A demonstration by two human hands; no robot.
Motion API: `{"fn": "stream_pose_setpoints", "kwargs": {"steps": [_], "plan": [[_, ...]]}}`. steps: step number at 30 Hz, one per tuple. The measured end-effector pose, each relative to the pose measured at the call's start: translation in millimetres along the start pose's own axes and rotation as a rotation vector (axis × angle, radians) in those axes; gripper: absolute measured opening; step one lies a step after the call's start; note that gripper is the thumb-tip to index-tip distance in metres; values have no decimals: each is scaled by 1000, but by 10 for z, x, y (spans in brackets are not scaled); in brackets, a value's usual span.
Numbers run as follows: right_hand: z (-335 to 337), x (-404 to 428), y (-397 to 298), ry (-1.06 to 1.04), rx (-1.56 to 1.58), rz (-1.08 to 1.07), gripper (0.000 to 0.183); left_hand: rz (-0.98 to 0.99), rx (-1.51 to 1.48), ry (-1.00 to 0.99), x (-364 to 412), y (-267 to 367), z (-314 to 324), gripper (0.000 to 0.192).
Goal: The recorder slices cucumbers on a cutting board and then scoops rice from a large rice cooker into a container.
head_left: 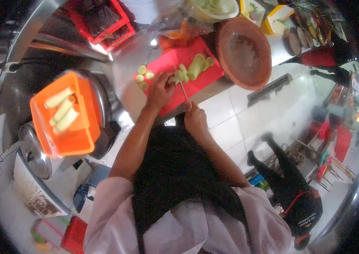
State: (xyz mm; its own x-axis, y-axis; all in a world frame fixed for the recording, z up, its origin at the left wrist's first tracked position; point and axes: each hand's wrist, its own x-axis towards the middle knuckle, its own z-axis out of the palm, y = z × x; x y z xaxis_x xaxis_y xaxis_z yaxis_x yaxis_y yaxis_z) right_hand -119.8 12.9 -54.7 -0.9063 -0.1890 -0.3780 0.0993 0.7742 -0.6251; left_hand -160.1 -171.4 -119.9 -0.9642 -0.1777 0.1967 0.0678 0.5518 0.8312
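Observation:
A red cutting board (179,60) lies slantwise before me on a metal counter. My right hand (196,119) grips a knife (184,90), its blade pointing away across the board. Left of the blade, my left hand (160,87) has its fingers curled on a pale green piece that looks like peeled cucumber (170,80); most of that piece is hidden under the hand. Cut slices (182,73) lean together just beyond the blade. A longer sliced row (196,68) lies to their right. Several round slices (141,77) rest at the board's left edge.
An orange plastic tub (89,127) at my left holds 3 peeled cucumbers (63,109). A large clay mortar (244,54) stands right of the board. Beyond are a red crate (116,38) and stacked white plates (139,11). A person in black (303,203) is behind on the right.

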Motion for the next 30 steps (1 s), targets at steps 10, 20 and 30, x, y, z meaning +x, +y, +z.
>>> {"fn": "stream_pose_setpoints", "kwargs": {"steps": [10, 20, 30], "plan": [[136, 12, 37, 27, -18, 48, 44, -11, -28, 5, -48, -4, 8, 33], [112, -96, -8, 8, -84, -19, 43, -36, 5, 42, -129, 1, -53, 34], [427, 143, 151, 116, -117, -8, 43, -80, -128, 35, -63, 110, -46, 26]]}}
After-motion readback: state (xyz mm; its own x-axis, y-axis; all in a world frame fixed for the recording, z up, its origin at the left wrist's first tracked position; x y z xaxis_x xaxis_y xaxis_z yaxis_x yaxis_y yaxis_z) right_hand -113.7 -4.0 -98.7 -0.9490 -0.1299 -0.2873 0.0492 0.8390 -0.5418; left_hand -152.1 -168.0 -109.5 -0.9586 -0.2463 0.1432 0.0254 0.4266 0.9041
